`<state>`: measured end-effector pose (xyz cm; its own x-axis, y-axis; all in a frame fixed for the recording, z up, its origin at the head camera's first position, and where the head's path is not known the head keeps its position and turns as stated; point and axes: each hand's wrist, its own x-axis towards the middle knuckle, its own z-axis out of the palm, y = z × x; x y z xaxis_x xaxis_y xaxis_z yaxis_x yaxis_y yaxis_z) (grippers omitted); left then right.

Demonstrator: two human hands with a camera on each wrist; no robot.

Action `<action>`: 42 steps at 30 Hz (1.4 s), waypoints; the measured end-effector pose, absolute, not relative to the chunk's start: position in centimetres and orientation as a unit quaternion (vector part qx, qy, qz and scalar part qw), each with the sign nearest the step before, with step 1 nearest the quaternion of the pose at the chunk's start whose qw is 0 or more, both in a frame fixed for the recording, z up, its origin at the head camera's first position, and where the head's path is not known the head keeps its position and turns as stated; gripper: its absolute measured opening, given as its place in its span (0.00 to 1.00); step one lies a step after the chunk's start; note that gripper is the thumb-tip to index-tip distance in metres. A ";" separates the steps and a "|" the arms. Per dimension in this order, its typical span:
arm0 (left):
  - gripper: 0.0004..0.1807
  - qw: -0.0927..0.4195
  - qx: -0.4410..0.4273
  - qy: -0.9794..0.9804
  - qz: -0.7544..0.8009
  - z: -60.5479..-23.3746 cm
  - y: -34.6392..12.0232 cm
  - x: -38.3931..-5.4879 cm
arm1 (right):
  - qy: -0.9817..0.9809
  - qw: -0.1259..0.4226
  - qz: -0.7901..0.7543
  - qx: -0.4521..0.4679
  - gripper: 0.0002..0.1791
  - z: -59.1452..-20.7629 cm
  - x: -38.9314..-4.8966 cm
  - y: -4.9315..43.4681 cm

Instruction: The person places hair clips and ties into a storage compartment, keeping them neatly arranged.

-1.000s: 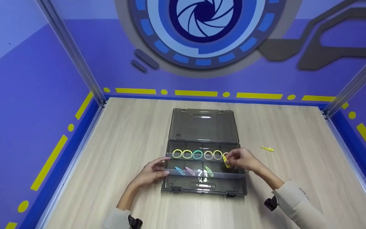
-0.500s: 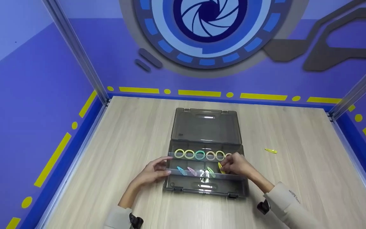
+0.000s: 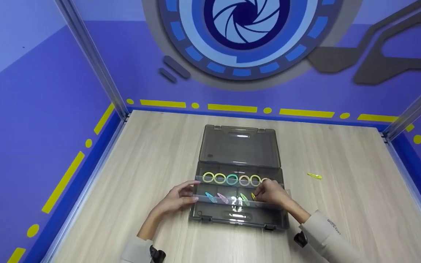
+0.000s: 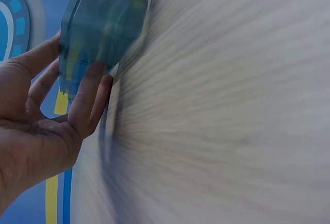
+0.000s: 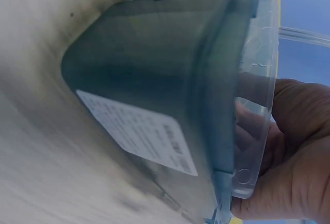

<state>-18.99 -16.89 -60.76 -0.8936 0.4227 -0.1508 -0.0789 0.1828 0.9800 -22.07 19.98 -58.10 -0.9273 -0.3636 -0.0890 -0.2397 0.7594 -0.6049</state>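
A smoky, see-through storage box [image 3: 213, 214] lies in the middle of the table with its lid [image 3: 240, 146] swung back. My left hand [image 3: 174, 200] rests its fingertips along the box's left edge; the left wrist view shows them against the side wall. Between thumb and fingers, my right hand [image 3: 272, 193] pinches a yellow snap hair clip [image 3: 253, 196], low over the right end of the middle row. A blue clip [image 3: 210, 197], a pink clip [image 3: 222, 198] and a green clip [image 3: 244, 199] lie in that row. Ring-shaped hair ties, including a teal one [image 3: 227, 179], line the row behind.
Another yellow clip [image 3: 314, 176] lies on the wooden table [image 3: 152, 146], right of the box. Clear dividers [image 3: 228, 201] separate the rows. A white label [image 5: 136, 131] shows on the box's outside in the right wrist view. Blue walls [image 3: 49, 91] surround the table.
The right hand has carried the yellow clip left and down into the middle row, where fingers hide more of it. The left hand has stayed at the box edge. The whole view has shifted slightly.
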 end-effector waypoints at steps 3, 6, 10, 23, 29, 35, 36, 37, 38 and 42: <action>0.33 0.197 0.115 0.744 0.628 -60.7 -16.9 -19.1 | 0.935 0.088 -0.304 -0.160 0.04 -58.3 -22.1 20.0; 0.33 0.193 0.115 0.743 0.630 -60.7 -16.9 -19.2 | 0.935 0.080 -0.306 -0.163 0.05 -58.4 -22.2 20.1; 0.33 0.197 0.119 0.741 0.630 -60.8 -16.9 -19.1 | 0.931 0.084 -0.312 -0.169 0.05 -58.6 -22.2 20.4; 0.32 0.196 0.114 0.746 0.626 -60.8 -16.6 -19.1 | 0.868 0.181 -0.408 -0.218 0.07 -56.7 -22.6 22.2; 0.32 0.192 0.118 0.748 0.624 -60.9 -16.8 -19.1 | 0.839 0.198 -0.466 -0.200 0.14 -54.4 -23.5 26.4; 0.32 0.189 0.124 0.751 0.620 -60.8 -16.7 -19.3 | 0.857 0.128 -0.465 -0.184 0.15 -54.6 -25.1 33.1; 0.32 0.190 0.123 0.752 0.620 -60.8 -16.7 -19.3 | 0.863 0.115 -0.457 -0.182 0.15 -54.8 -25.2 34.1; 0.32 0.191 0.122 0.751 0.620 -60.8 -16.7 -19.3 | 0.871 0.102 -0.447 -0.175 0.14 -54.9 -25.4 35.0; 0.32 0.192 0.120 0.752 0.619 -60.8 -16.7 -19.2 | 0.881 0.087 -0.432 -0.173 0.13 -55.1 -25.5 35.8; 0.33 0.199 0.111 0.747 0.625 -60.8 -16.9 -18.9 | 0.921 0.016 -0.350 -0.168 0.09 -55.8 -25.7 38.2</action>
<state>-18.90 -16.86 -60.83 -0.8961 0.4148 -0.1583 -0.0823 0.1951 0.9773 -25.70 38.15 -55.81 -0.9429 -0.3211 0.0880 -0.2986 0.6985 -0.6503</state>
